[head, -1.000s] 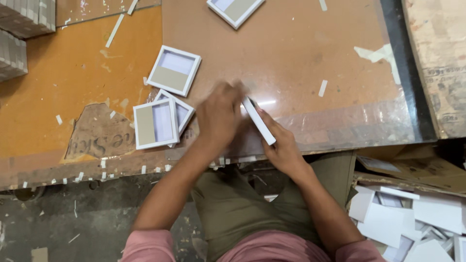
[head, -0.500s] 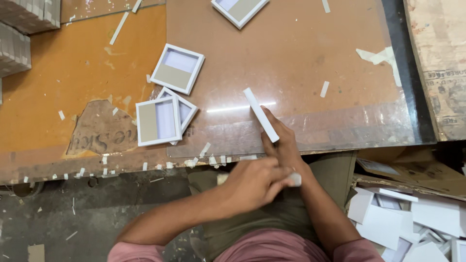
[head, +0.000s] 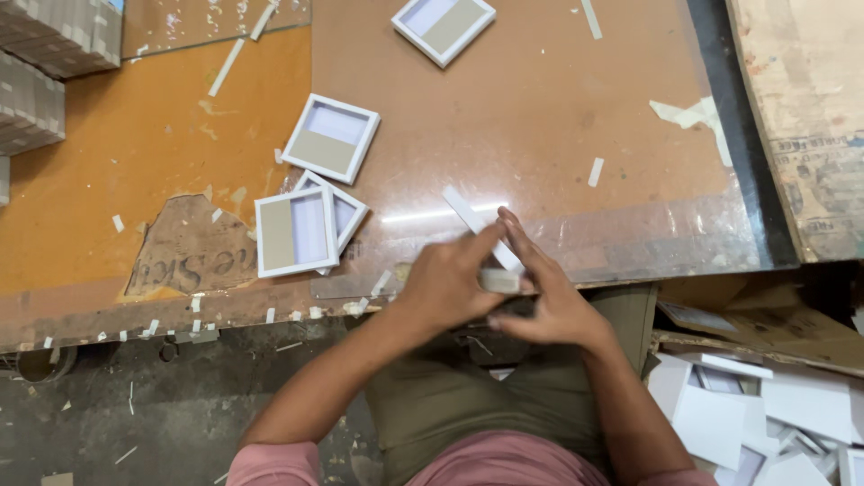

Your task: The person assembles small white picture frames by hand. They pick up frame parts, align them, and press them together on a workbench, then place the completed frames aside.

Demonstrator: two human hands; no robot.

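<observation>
I keep both hands on the white strip (head: 481,229) at the counter (head: 558,135) edge: left hand (head: 445,283) pinching it, right hand (head: 544,301) bracing underneath, fingers closed snugly without bending it.

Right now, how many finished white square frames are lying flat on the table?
4. One at the top edge, one left of centre, and two overlapping below it: the front one and the lower one. The hands may hide more.
</observation>
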